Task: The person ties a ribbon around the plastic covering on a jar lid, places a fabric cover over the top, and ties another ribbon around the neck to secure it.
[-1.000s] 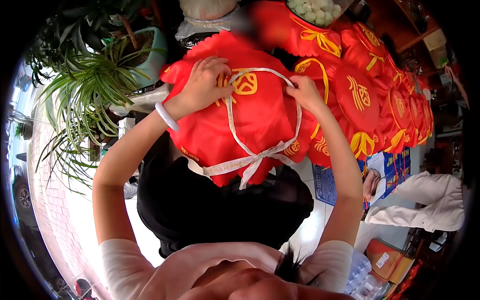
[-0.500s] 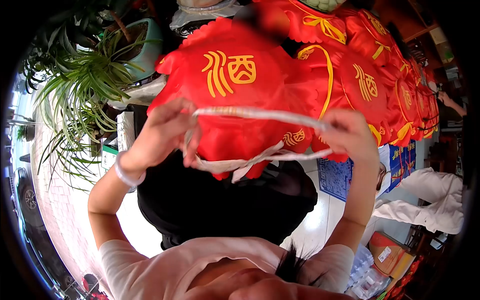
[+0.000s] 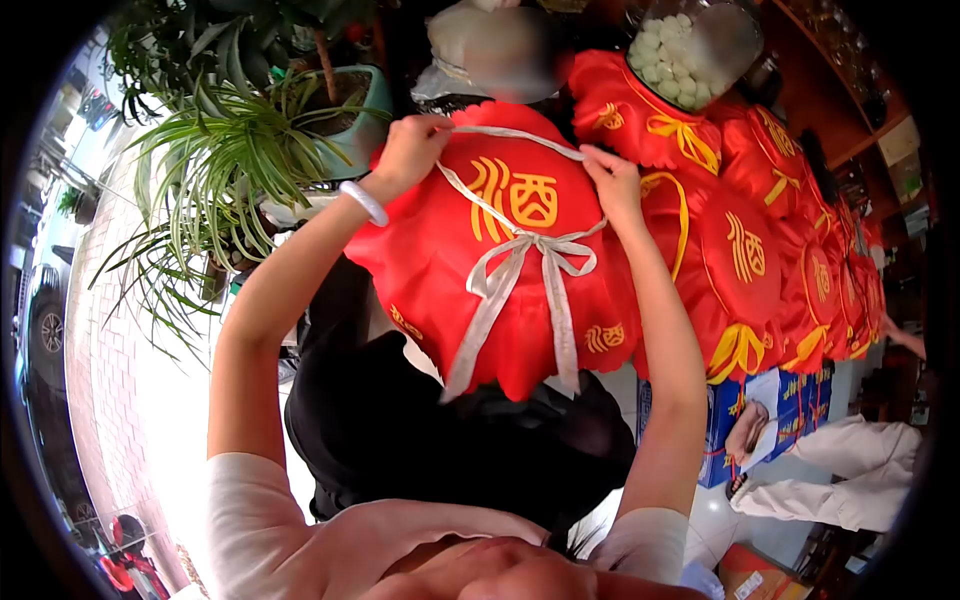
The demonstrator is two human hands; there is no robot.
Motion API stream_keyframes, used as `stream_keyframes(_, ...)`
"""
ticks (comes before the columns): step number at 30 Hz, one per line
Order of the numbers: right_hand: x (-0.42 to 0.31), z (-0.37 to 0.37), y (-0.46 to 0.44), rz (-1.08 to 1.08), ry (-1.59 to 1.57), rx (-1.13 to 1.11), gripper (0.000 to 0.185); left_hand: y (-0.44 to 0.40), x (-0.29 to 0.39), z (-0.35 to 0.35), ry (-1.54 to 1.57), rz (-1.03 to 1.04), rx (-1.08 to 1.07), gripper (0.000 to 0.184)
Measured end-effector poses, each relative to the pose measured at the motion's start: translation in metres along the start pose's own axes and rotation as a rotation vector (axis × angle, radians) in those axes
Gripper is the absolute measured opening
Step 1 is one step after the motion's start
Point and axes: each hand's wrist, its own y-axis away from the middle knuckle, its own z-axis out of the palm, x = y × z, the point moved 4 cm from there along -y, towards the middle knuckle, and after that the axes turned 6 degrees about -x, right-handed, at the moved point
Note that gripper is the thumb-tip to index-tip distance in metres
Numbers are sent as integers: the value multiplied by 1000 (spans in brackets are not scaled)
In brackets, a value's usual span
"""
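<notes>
Pinching the left bend of a white, bow-tied fabric ribbon (image 3: pixel 533 241): left hand (image 3: pixel 412 152), fingertips partly hidden. Ribbon's loop crosses a puffed, scalloped, red satin-like cover (image 3: pixel 522 325), likely spread for tension. Right hand (image 3: pixel 612 185) grips the other bend, thumb contact unclear. Cover's underside hidden.

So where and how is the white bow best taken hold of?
Probably by its two tails, coming from the wearer's side. They splay from the knot toward the wearer across the red cloth, long and separate, so each should pinch easily; the loops are shorter and sit close to the knot.
</notes>
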Motion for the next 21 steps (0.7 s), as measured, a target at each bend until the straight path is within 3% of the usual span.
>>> stream_keyframes(1,-3,5,-1,-49,69,-27,21,-3,4,0,-117,113,14,17)
stream_keyframes(3,1,4,-4,55,112,-105,20,-2,-7,4,-118,-8,-111,17)
stream_keyframes(7,-1,-5,4,-61,315,-249,24,10,-14,7,-141,94,-230,23)
stream_keyframes(10,-13,-10,13,-83,392,-337,23,25,-7,3,-385,393,-298,29)
stream_keyframes(11,-13,-12,18,-76,384,-385,25,32,-2,-2,-382,398,-301,29)
stream_keyframes(14,-28,-16,45,-5,384,-406,28,60,16,-15,-404,354,-360,32)
stream_keyframes(16,-29,-19,67,67,311,-363,35,76,20,-21,-176,60,-447,34)
stream_keyframes(19,-41,-18,87,155,363,-375,36,88,23,-18,-113,-60,-433,34)
stream_keyframes(21,-43,-14,98,95,441,-317,35,95,17,-7,-60,36,-360,34)
